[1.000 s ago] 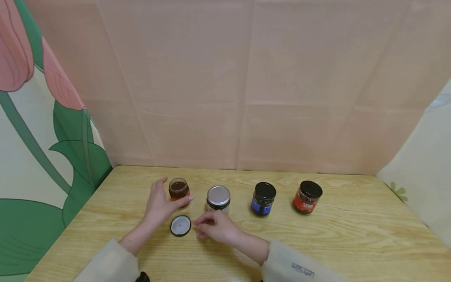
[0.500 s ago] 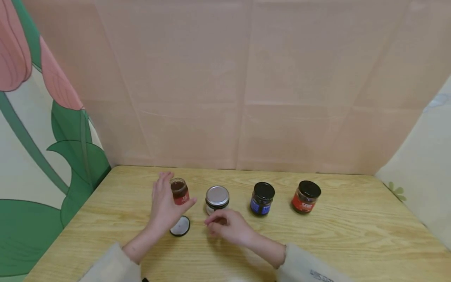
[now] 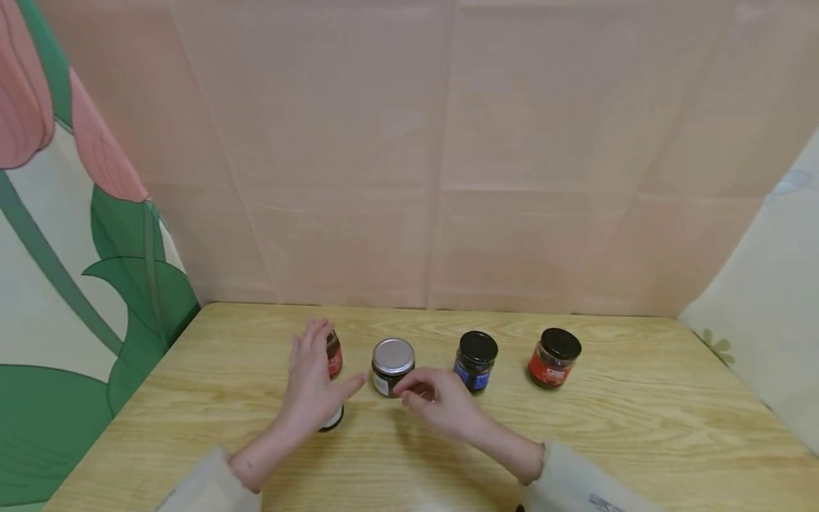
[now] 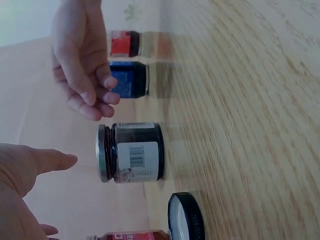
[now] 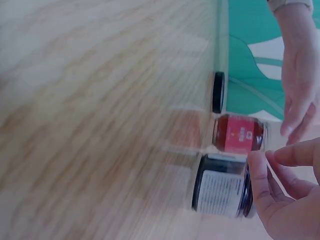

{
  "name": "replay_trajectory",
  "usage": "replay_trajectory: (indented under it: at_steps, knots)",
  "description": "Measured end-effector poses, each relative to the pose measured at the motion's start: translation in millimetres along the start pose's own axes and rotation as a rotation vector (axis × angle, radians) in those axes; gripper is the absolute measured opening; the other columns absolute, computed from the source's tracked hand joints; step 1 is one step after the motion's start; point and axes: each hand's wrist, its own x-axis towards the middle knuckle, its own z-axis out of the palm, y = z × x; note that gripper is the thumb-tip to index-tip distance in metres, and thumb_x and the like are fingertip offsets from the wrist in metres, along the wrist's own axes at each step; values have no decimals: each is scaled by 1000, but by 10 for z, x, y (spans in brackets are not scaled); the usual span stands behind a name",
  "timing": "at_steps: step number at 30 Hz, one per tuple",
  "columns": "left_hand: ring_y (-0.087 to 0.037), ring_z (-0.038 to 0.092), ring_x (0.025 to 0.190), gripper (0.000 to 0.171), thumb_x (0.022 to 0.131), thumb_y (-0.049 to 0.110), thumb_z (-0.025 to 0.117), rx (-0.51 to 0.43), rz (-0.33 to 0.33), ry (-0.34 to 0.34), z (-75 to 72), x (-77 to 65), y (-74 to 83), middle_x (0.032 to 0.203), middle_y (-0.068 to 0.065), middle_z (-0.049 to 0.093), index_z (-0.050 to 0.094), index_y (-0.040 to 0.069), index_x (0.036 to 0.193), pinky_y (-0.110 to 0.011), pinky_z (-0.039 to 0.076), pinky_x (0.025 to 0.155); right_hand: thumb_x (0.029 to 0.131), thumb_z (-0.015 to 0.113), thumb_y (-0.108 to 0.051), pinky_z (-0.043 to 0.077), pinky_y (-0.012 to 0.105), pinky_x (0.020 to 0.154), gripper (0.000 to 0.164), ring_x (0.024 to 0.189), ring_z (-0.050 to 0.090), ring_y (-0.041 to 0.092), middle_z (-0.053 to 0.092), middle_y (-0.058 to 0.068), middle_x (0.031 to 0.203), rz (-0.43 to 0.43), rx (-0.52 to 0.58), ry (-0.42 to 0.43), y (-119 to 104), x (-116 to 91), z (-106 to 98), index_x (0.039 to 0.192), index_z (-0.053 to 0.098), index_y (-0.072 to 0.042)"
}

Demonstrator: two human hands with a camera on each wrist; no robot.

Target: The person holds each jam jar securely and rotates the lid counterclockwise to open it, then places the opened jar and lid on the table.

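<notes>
My left hand (image 3: 313, 391), thumb spread from the fingers, hovers in front of an uncapped red-label jar (image 3: 335, 361), partly hiding it. Beneath that hand lies the jar's black-rimmed lid (image 4: 186, 220), inner side up. A dark jar with a silver lid (image 3: 393, 355) and white label stands just right of my left thumb, apart from it in the left wrist view. Close to this jar's front right side is my right hand (image 3: 448, 407), fingers loosely bent and holding nothing. Whether its fingertips touch the jar I cannot tell.
To the right stand a blue-label jar (image 3: 476, 361) and a red-label jar (image 3: 554, 359), both with black lids on. All are on a wood-grain table (image 3: 640, 398), backed by a pinkish cloth (image 3: 435, 156).
My left hand has drawn away from the uncapped jar and moved right, now covering much of the jar and lid. My right hand has shifted right, away from the lid.
</notes>
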Motion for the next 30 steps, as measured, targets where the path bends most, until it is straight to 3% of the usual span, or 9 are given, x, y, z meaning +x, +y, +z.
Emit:
replay_trajectory:
  at_steps: [6, 18, 30]
  knots:
    - [-44, 21, 141, 89, 71, 14, 84, 7, 15, -2, 27, -26, 57, 151, -25, 26, 33, -9, 140, -61, 24, 111, 88, 63, -3, 52, 19, 65, 9, 73, 64, 9, 71, 12, 94, -32, -80, 70, 50, -23, -103, 94, 70, -3]
    - [-41, 31, 138, 98, 69, 13, 85, -58, 5, -67, 177, -101, 102, 158, -16, 18, 28, -1, 147, -60, 36, 104, 86, 63, 3, 53, 20, 65, 12, 75, 65, 9, 70, 9, 91, -77, -128, 197, 92, -66, -196, 92, 70, -4]
    - [-41, 28, 140, 100, 68, 17, 86, -80, -53, -159, 315, -113, 69, 157, -19, 21, 27, -1, 147, -58, 31, 108, 85, 63, 5, 54, 21, 69, 14, 84, 65, 16, 69, 4, 93, -89, -118, 245, 109, -65, -183, 91, 69, -6]
